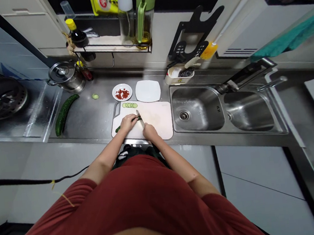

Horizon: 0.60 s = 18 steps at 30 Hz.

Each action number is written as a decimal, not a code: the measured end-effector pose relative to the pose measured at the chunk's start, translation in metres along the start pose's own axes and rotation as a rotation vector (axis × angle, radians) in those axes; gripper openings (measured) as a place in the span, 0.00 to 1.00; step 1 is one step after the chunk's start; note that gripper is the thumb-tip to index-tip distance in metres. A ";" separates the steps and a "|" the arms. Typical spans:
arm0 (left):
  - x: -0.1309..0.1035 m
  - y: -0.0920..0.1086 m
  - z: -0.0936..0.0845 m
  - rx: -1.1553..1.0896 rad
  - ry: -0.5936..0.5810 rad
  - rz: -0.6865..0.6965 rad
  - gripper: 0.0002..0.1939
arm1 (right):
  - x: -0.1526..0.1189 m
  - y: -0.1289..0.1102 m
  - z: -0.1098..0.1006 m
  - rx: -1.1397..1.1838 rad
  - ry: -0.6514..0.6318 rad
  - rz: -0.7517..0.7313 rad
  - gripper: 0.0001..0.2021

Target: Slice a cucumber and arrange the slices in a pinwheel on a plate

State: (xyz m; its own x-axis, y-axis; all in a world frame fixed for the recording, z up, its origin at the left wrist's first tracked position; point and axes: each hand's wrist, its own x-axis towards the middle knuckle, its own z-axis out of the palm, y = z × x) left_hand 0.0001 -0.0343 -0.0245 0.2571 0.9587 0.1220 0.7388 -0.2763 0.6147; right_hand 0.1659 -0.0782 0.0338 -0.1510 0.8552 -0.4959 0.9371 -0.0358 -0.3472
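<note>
On the white cutting board (160, 121) my left hand (128, 122) is closed over a dark green cucumber (118, 129), whose one end shows past the hand at the left. My right hand (149, 131) grips a knife (140, 119), its blade pointing away from me at the cucumber's right end. The knife's handle is hidden in my fingers. A row of several cucumber slices (130, 105) lies along the board's far left part. Just beyond the board stand a white plate with chopped red pieces (122, 92) and a square white plate (148, 91).
A whole cucumber (66, 114) and a cut-off cucumber end (95, 96) lie on the steel counter at left. Behind them is a lidded pot (66, 77). A double sink (198, 107) adjoins the board's right side. Above hangs a bottle shelf (110, 47).
</note>
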 end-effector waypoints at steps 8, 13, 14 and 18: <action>0.001 0.000 0.000 0.000 -0.005 -0.010 0.12 | 0.011 -0.004 0.000 0.000 -0.008 0.005 0.14; 0.001 0.001 0.000 -0.005 -0.005 -0.015 0.12 | 0.021 -0.007 0.000 -0.002 0.002 -0.005 0.15; 0.001 0.001 0.000 -0.004 -0.002 -0.017 0.12 | 0.022 -0.008 -0.001 -0.003 0.005 -0.005 0.14; 0.001 -0.001 0.001 0.003 0.005 -0.016 0.12 | 0.025 -0.010 -0.001 0.002 0.018 -0.008 0.14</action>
State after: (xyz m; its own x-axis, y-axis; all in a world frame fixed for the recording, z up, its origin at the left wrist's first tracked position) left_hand 0.0005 -0.0331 -0.0259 0.2426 0.9631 0.1161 0.7444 -0.2616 0.6144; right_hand 0.1530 -0.0557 0.0256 -0.1526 0.8648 -0.4785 0.9352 -0.0302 -0.3529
